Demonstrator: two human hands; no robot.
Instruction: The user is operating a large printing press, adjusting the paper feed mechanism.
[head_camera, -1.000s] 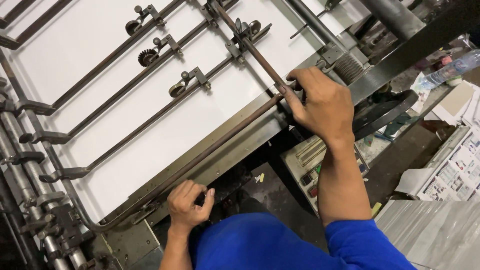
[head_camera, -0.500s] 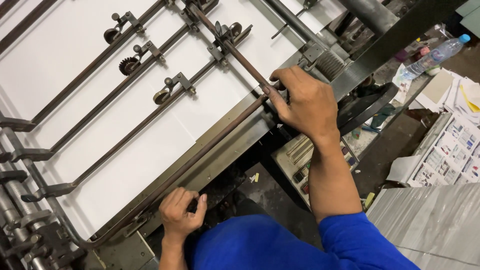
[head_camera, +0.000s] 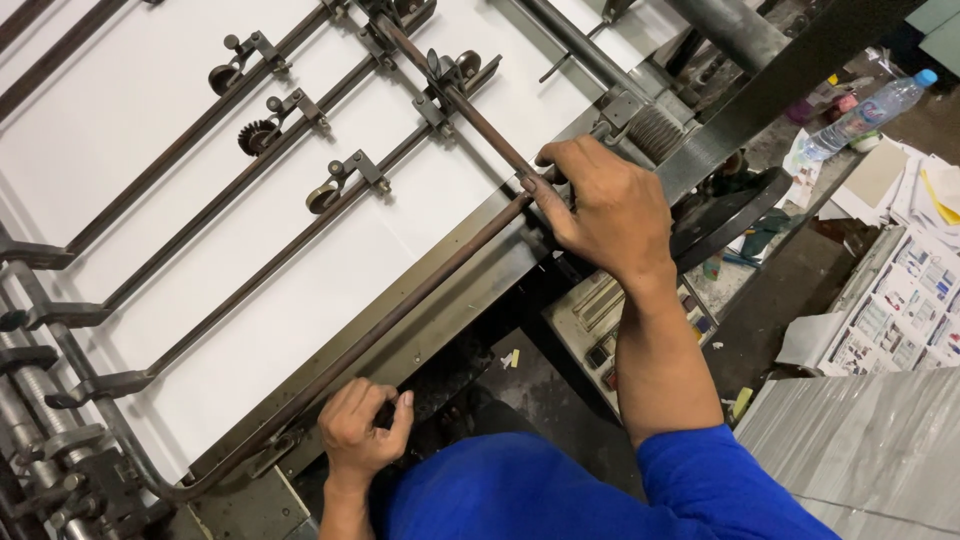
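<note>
Closest to the camera is the left hand, curled up pretty tight down at the near edge of the machine, fingers folded in around something at the lower end of the long rusty bar. Can't really tell what exactly it's pinching there, too dark and tucked under the frame.

Further out, the right hand is clamped onto the upper end of that same bar, thumb and fingers wrapped closed around it right where a second thin rod comes in from above. So the bar runs diagonally between the two hands, along the metal edge rail of the feed board.

Just under the right forearm there's a small control panel with buttons. Beyond the bar, away from both hands, a big white sheet lies flat on the board, with dark guide rods across it carrying little wheels. Just past the right hand sits a coil spring. Way off to that hand's right side: a plastic water bottle and stacks of printed sheets.
</note>
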